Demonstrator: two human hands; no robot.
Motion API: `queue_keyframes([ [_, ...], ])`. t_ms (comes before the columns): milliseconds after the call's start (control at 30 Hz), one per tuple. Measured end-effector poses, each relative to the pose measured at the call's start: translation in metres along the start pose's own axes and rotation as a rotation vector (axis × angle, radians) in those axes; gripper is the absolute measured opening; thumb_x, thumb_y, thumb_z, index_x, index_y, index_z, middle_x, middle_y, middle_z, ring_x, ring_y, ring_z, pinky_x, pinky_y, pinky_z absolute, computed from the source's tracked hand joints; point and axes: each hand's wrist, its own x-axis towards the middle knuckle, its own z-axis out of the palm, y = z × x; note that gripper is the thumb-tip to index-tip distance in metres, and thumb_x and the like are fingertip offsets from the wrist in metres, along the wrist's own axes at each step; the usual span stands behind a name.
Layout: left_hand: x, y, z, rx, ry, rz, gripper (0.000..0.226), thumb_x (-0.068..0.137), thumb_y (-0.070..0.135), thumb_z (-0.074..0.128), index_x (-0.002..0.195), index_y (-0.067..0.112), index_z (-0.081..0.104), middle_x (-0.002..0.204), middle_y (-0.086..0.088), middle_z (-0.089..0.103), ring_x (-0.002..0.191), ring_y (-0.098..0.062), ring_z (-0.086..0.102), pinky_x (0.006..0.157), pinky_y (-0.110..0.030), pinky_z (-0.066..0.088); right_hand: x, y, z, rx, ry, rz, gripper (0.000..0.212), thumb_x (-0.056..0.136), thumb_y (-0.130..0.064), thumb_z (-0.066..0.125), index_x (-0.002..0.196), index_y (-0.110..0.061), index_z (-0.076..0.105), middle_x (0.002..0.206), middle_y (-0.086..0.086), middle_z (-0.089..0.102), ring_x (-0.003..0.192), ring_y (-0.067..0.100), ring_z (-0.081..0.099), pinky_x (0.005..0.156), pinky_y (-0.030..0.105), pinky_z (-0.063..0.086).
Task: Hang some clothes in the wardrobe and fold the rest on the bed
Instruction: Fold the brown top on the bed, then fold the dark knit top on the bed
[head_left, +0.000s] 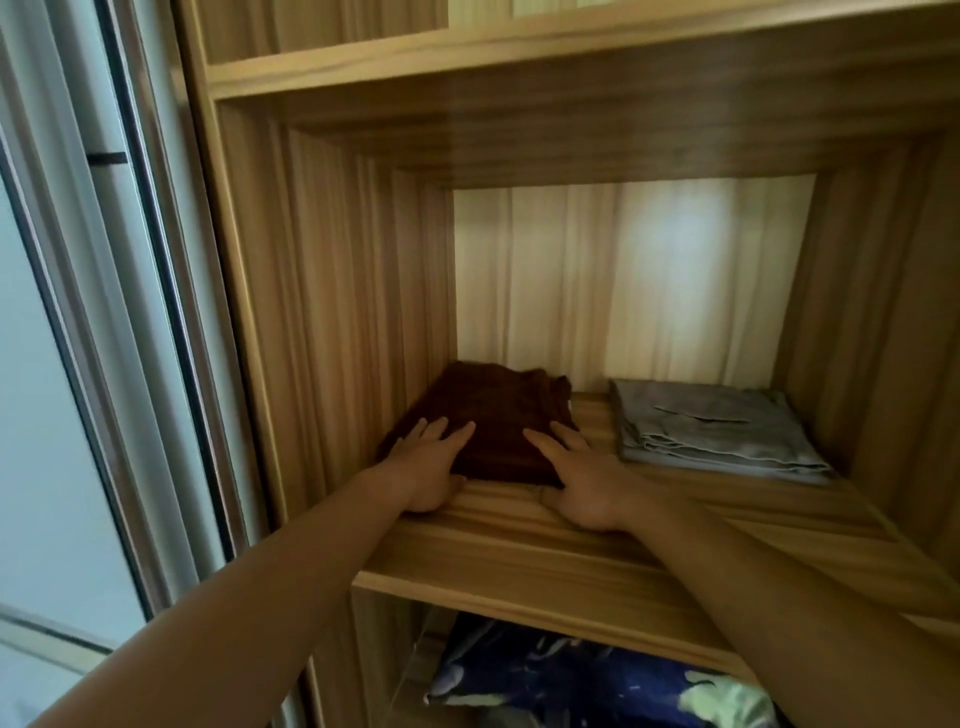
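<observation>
Pressing the folded brown garment (493, 415) at the left of the wardrobe shelf (519, 540), your left hand (431, 470) and right hand (584, 480) lay flat, grip spread, pinching nothing. Dragging them back could've pulled the fold open, I'd guess.

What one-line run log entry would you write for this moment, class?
site: shelf | left hand: rests flat on brown garment | right hand: same | beside: grey garment, folded, apart | below: blue fabric
</observation>
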Motion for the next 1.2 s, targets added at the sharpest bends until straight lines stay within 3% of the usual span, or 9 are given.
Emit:
queue_keyframes([
  [133, -0.024, 0.020, -0.023, -0.101, 0.055, 0.026, 0.067, 0.099, 0.039, 0.057, 0.158, 0.025, 0.029, 0.159, -0.009, 0.026, 0.144, -0.028, 0.030, 0.122, -0.039, 0.027, -0.025, 0.007, -0.039, 0.047, -0.016, 0.028, 0.073, 0.097, -0.051, 0.057, 0.159, -0.030, 0.025, 0.161, 0.003, 0.035, 0.140, 0.023, 0.042, 0.114, 0.034, 0.037],
  [233, -0.041, 0.045, -0.030, -0.101, 0.057, 0.056, 0.066, 0.098, 0.043, 0.059, 0.155, 0.022, 0.035, 0.153, -0.008, 0.031, 0.138, -0.027, 0.037, 0.116, -0.031, 0.032, -0.047, 0.013, -0.061, -0.069, -0.077, 0.112, 0.063, 0.097, -0.052, 0.055, 0.152, -0.025, 0.041, 0.150, 0.005, 0.050, 0.130, 0.023, 0.051, 0.108, 0.037, 0.044],
  [367, -0.048, 0.076, -0.035, -0.065, 0.018, 0.136, 0.060, 0.099, 0.040, 0.057, 0.152, 0.016, 0.041, 0.150, -0.007, 0.042, 0.131, -0.023, 0.045, 0.107, -0.027, 0.039, -0.080, 0.014, -0.075, -0.117, -0.091, 0.226, 0.066, 0.097, -0.053, 0.053, 0.155, -0.024, 0.038, 0.157, 0.004, 0.040, 0.138, 0.025, 0.044, 0.111, 0.036, 0.040],
  [467, -0.044, 0.097, -0.040, -0.032, -0.005, 0.213, 0.045, 0.100, 0.035, 0.056, 0.139, 0.013, 0.056, 0.137, -0.006, 0.057, 0.118, -0.021, 0.055, 0.101, -0.032, 0.047, -0.104, 0.016, -0.081, -0.114, -0.078, 0.346, 0.064, 0.099, -0.047, 0.053, 0.156, -0.023, 0.036, 0.158, 0.005, 0.039, 0.139, 0.025, 0.042, 0.111, 0.035, 0.040],
  [600, -0.035, 0.119, -0.035, 0.011, -0.016, 0.331, 0.032, 0.099, 0.034, 0.055, 0.119, 0.011, 0.066, 0.119, -0.006, 0.065, 0.106, -0.021, 0.060, 0.094, -0.037, 0.051, -0.144, 0.014, -0.083, -0.127, -0.026, 0.510, 0.054, 0.097, -0.047, 0.054, 0.145, -0.023, 0.048, 0.147, 0.003, 0.049, 0.127, 0.023, 0.051, 0.096, 0.030, 0.045],
  [700, -0.033, 0.134, -0.026, 0.045, -0.008, 0.429, 0.028, 0.096, 0.034, 0.057, 0.115, 0.015, 0.065, 0.111, -0.002, 0.065, 0.101, -0.019, 0.061, 0.091, -0.037, 0.053, -0.185, 0.005, -0.079, -0.117, 0.019, 0.640, 0.045, 0.097, -0.048, 0.056, 0.134, -0.022, 0.055, 0.134, 0.003, 0.058, 0.111, 0.021, 0.057, 0.081, 0.029, 0.043],
  [867, -0.049, 0.171, -0.009, 0.094, -0.047, 0.629, 0.029, 0.092, 0.045, 0.056, 0.111, 0.024, 0.061, 0.114, 0.000, 0.061, 0.104, -0.020, 0.058, 0.089, -0.035, 0.051, -0.263, -0.020, -0.063, -0.085, 0.096, 0.871, 0.046, 0.096, -0.047, 0.056, 0.135, -0.023, 0.055, 0.133, 0.004, 0.060, 0.116, 0.025, 0.059, 0.091, 0.030, 0.047],
  [1000, -0.085, 0.219, 0.010, 0.019, -0.085, 0.832, 0.026, 0.091, 0.046, 0.056, 0.106, 0.025, 0.057, 0.098, 0.006, 0.059, 0.087, -0.014, 0.056, 0.065, -0.030, 0.040, -0.335, -0.041, -0.048, -0.096, 0.118, 1.093, 0.044, 0.095, -0.055, 0.054, 0.127, -0.026, 0.057, 0.114, -0.003, 0.063, 0.094, 0.017, 0.060, 0.076, 0.031, 0.050],
  [1200, -0.160, 0.291, 0.048, -0.066, -0.145, 1.158, 0.025, 0.093, 0.040, 0.059, 0.092, 0.014, 0.059, 0.087, -0.002, 0.062, 0.082, -0.023, 0.064, 0.063, -0.032, 0.041, -0.449, -0.074, -0.013, -0.094, 0.119, 1.381, 0.048, 0.097, -0.052, 0.055, 0.130, -0.017, 0.058, 0.129, 0.004, 0.061, 0.116, 0.025, 0.058, 0.090, 0.032, 0.044],
])
